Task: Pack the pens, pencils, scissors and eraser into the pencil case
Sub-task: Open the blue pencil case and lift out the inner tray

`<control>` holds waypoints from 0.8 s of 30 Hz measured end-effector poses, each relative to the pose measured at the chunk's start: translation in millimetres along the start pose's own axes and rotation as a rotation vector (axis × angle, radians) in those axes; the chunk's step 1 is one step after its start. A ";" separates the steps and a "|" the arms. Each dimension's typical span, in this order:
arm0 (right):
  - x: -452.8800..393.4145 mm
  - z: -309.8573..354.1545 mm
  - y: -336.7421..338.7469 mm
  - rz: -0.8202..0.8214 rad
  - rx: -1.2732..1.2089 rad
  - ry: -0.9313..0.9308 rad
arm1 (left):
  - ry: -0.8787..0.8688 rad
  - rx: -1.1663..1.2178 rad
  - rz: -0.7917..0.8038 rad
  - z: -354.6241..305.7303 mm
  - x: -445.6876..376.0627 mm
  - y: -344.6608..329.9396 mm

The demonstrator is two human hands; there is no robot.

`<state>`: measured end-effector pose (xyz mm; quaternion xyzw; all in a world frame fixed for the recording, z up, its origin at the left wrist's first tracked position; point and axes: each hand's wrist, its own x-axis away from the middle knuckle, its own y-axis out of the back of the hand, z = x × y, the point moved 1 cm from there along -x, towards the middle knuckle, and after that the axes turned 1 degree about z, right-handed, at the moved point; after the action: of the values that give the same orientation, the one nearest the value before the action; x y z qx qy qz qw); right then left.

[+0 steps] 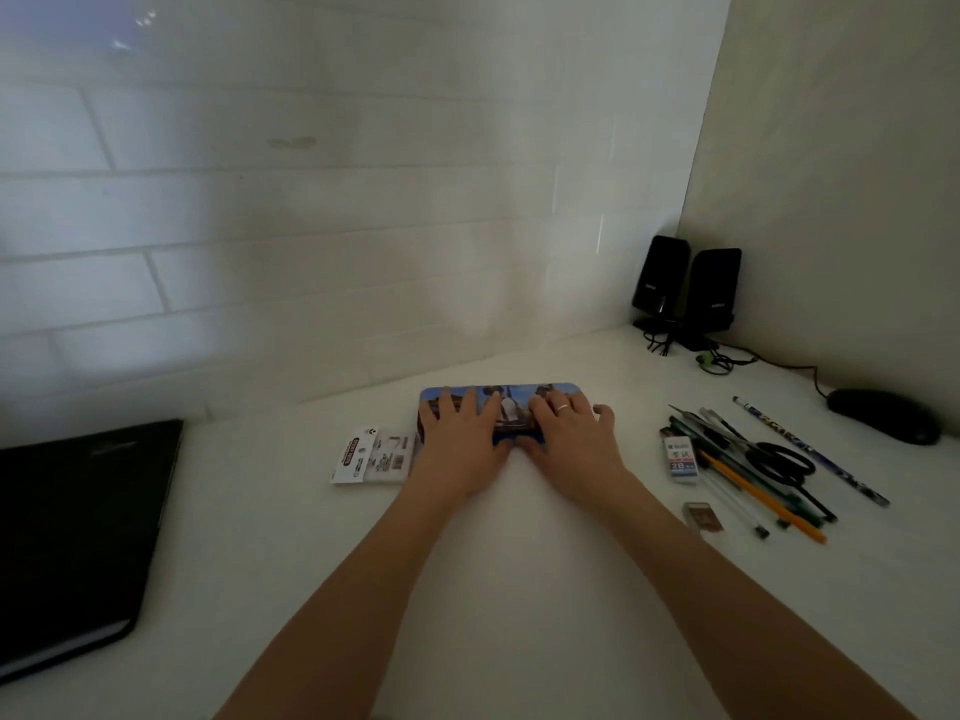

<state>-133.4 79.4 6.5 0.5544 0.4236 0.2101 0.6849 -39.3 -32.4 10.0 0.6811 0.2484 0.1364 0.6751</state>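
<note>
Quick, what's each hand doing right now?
Left hand: open, fingers flat on the pencil case lid.
Right hand: open, fingers spread on the same lid.

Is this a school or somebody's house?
Probably a home desk, though I can't be sure: a white desk in a corner, two small black speakers, a computer mouse, and pens beside a pencil case.

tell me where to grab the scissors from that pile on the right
Take the scissors by the black finger loops, coming from above on the near side. The loops lie on top of the pens, so they are exposed, while the blades run back into the pile toward the wall.
</note>
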 end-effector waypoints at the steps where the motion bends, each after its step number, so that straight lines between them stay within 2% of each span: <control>1: 8.8 -0.8 4.3 -0.001 0.006 0.008 | -0.015 -0.003 0.002 -3.7 9.3 1.5; 10: 96.4 -2.5 45.0 0.057 0.091 0.034 | -0.112 -0.012 0.023 -33.5 93.9 15.2; 16: 157.9 -2.2 62.4 -0.018 0.195 0.159 | -0.230 -0.088 -0.033 -31.5 158.3 20.2; 18: 162.3 -4.3 71.2 0.010 0.173 0.224 | -0.289 -0.090 -0.032 -24.2 166.1 23.2; 21: 154.4 -5.8 85.9 0.110 0.161 0.285 | -0.363 0.049 0.024 -10.7 158.4 36.9; 24: 144.6 -2.6 83.7 0.244 0.092 0.256 | -0.298 0.251 0.161 2.9 146.6 38.3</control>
<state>-40.3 215.3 34.6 0.6012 0.4461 0.3408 0.5687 91.2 43.0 25.8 0.7903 0.1054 0.0557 0.6010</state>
